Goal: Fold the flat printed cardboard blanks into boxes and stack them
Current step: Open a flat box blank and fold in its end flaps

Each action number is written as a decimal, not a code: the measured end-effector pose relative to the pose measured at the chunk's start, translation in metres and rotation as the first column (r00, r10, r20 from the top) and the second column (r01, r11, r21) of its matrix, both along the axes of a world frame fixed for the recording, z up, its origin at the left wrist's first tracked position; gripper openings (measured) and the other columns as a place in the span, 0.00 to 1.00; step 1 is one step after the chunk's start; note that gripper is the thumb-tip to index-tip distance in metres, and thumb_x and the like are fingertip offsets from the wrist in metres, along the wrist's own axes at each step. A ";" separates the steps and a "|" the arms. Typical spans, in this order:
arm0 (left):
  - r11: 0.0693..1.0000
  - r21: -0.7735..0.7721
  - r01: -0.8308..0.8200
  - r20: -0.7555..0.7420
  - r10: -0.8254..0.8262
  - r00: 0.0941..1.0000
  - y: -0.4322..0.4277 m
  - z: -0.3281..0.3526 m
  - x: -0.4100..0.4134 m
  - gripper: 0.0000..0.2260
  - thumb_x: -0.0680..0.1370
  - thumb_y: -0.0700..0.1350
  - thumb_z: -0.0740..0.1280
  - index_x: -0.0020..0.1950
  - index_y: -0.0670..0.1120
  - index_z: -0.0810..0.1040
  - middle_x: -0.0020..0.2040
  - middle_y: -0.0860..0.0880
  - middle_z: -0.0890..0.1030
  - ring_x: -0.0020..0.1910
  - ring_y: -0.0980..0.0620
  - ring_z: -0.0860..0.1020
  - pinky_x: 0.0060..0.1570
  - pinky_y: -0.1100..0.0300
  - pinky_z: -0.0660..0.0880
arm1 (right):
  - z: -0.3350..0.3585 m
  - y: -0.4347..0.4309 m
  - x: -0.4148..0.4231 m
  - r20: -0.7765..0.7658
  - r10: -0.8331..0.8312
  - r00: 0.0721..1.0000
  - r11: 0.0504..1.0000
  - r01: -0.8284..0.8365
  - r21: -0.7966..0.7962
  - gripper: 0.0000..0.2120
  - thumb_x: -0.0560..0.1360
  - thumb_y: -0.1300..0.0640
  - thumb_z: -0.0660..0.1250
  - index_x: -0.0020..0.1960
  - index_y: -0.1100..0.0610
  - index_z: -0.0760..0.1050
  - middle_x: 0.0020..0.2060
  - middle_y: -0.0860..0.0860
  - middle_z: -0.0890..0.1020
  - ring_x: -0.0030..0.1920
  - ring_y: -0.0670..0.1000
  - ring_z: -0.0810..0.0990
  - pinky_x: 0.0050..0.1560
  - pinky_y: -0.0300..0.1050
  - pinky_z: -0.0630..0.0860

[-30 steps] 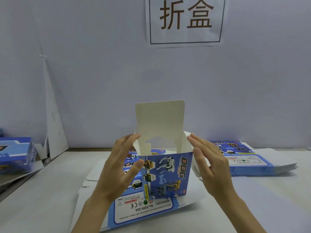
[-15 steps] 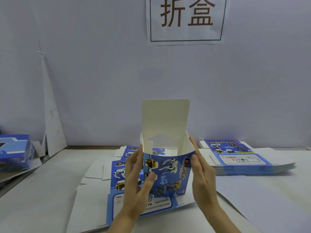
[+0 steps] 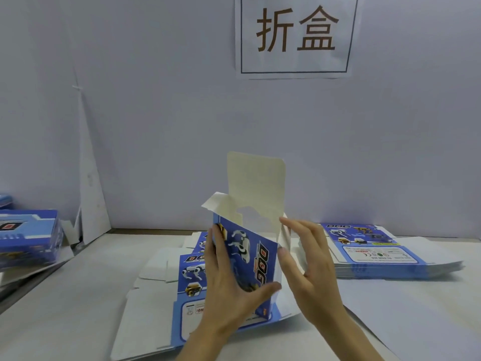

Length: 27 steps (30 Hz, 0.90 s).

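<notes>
Our left hand (image 3: 229, 282) grips the half-folded blue printed cardboard box (image 3: 250, 251), tilted above the flat blue printed blanks (image 3: 187, 269). Our right hand (image 3: 309, 269) hangs released beside it. We should fold the 2 side flaps (image 3: 216, 203) inward before the tall white lid flap (image 3: 256, 178).

The left hand (image 3: 229, 280) comes up on a bare forearm and grips the box (image 3: 250, 246), fingers running up its left edge and thumb laid across the lower front. The right hand (image 3: 309, 269) stands just right of that grip with straight, slightly spread fingers (pointing up and left) and its thumb at the box's right edge; whether it touches is unclear.
</notes>
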<state>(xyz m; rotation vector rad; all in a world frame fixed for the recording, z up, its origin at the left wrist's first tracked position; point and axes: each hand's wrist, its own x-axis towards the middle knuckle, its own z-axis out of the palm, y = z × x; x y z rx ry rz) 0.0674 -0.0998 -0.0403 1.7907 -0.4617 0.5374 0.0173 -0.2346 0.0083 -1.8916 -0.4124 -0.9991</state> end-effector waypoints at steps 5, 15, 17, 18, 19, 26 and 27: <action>0.996 0.093 0.010 0.025 -0.012 1.000 0.010 0.003 0.008 0.58 0.56 0.66 0.75 0.64 0.75 0.28 0.70 0.70 0.48 0.75 0.57 0.52 0.70 0.52 0.62 | 0.025 -0.005 0.001 0.128 -0.147 0.981 0.989 0.145 0.018 0.17 0.72 0.46 0.61 0.61 0.43 0.68 0.50 0.47 0.76 0.53 0.42 0.75 0.52 0.25 0.67; 0.995 0.095 -0.015 -0.107 0.025 0.994 0.017 0.007 0.012 0.56 0.50 0.71 0.72 0.61 0.78 0.30 0.61 0.71 0.55 0.60 0.79 0.55 0.62 0.59 0.67 | 0.116 -0.013 0.060 -0.185 -0.137 0.973 0.988 0.121 -0.097 0.10 0.74 0.49 0.70 0.45 0.56 0.80 0.35 0.49 0.80 0.34 0.48 0.76 0.35 0.40 0.70; 0.997 0.077 -0.026 -0.106 0.034 0.994 0.015 0.008 0.011 0.57 0.52 0.70 0.74 0.62 0.78 0.30 0.63 0.70 0.55 0.65 0.71 0.57 0.63 0.56 0.68 | 0.110 -0.019 0.066 -0.298 0.009 0.954 0.993 0.026 0.116 0.08 0.75 0.54 0.70 0.39 0.55 0.80 0.34 0.49 0.81 0.35 0.49 0.78 0.35 0.41 0.73; 0.996 0.087 -0.026 -0.095 0.034 0.995 0.014 0.007 0.011 0.58 0.53 0.70 0.75 0.62 0.77 0.29 0.63 0.70 0.55 0.66 0.66 0.57 0.63 0.55 0.68 | 0.106 -0.022 0.069 -0.326 0.070 0.943 0.970 0.011 0.242 0.07 0.75 0.55 0.70 0.39 0.53 0.79 0.35 0.49 0.82 0.36 0.49 0.79 0.36 0.40 0.75; 0.994 0.105 -0.025 -0.075 0.033 0.997 0.012 0.006 0.011 0.58 0.54 0.69 0.76 0.61 0.77 0.29 0.62 0.70 0.54 0.66 0.65 0.56 0.63 0.57 0.67 | 0.102 -0.026 0.073 -0.353 0.101 0.930 0.936 0.031 0.350 0.05 0.75 0.56 0.70 0.40 0.53 0.78 0.37 0.49 0.82 0.38 0.50 0.79 0.37 0.40 0.76; 0.995 0.091 -0.052 -0.063 0.058 0.996 0.009 0.006 0.008 0.57 0.55 0.67 0.73 0.63 0.76 0.29 0.65 0.68 0.53 0.66 0.65 0.57 0.63 0.56 0.69 | 0.040 -0.031 0.075 -0.833 0.416 0.365 0.826 0.231 0.514 0.09 0.76 0.58 0.65 0.41 0.60 0.79 0.41 0.56 0.80 0.40 0.53 0.76 0.38 0.43 0.70; 0.993 0.106 -0.061 -0.050 0.067 0.997 0.009 0.006 0.008 0.57 0.55 0.68 0.73 0.63 0.75 0.29 0.65 0.68 0.53 0.67 0.64 0.56 0.64 0.55 0.69 | 0.038 -0.030 0.073 -0.822 0.434 0.368 0.818 0.220 0.531 0.09 0.76 0.58 0.65 0.42 0.61 0.80 0.42 0.56 0.82 0.41 0.53 0.78 0.39 0.43 0.72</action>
